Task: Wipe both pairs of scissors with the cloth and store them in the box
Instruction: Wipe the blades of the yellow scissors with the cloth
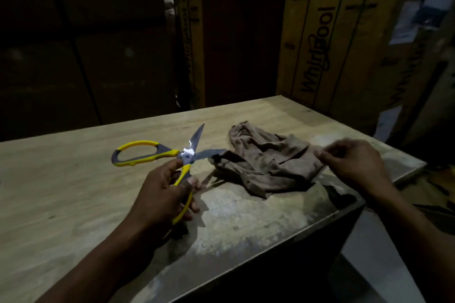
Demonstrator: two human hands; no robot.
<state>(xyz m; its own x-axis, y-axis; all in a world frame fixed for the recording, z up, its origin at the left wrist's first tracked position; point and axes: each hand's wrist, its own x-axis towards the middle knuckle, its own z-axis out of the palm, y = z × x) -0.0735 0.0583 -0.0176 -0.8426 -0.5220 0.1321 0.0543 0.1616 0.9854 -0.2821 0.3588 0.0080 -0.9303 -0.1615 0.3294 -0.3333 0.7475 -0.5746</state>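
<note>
A pale wood-grain table [73, 192] fills the lower frame, its near right part scuffed, with a worn grey patch where the light falls. The room is dim; tall cardboard cartons stand close behind the table. The carton at back right [344, 44] is brown with a blue band along the top and carries the word "Whirlpool" printed sideways, reading upward. A second carton [189, 32] in the middle shows similar sideways lettering, too dark to read.

The left hand [165, 194] has its grip closed round one yellow-and-grey handle of the scissors [157, 152], held over the table with the blades spread wide open; one blade points up and away, the other reaches toward the cloth. The crumpled brown cloth [268, 165] lies on the table to the right. The right hand [354, 165] pinches the cloth's right edge between fingertips.
</note>
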